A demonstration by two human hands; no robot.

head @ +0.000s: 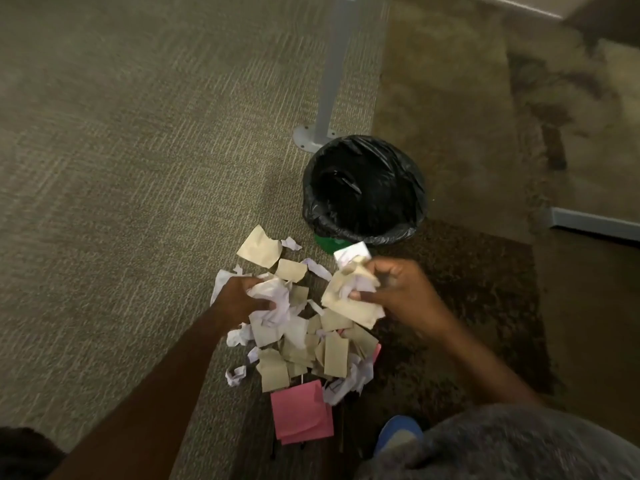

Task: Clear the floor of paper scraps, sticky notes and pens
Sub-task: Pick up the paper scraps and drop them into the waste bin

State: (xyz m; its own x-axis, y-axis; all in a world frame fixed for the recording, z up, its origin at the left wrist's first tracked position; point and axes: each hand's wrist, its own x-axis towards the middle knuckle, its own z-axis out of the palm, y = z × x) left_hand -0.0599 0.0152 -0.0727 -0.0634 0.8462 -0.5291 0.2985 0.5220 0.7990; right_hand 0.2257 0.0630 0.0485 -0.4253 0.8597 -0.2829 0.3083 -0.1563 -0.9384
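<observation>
A heap of torn paper scraps, tan and white, lies on the carpet between my hands. My left hand is closed on a crumpled white scrap at the heap's left edge. My right hand is held slightly above the heap and grips a bunch of tan and white scraps. Pink sticky notes lie at the near end of the heap. A thin dark stick, perhaps a pen, shows beside the pink notes.
A green bin lined with a black bag stands just beyond the heap, open at the top. A grey desk leg with a round foot rises behind it. My blue shoe is at the lower right. A grey baseboard runs at the right.
</observation>
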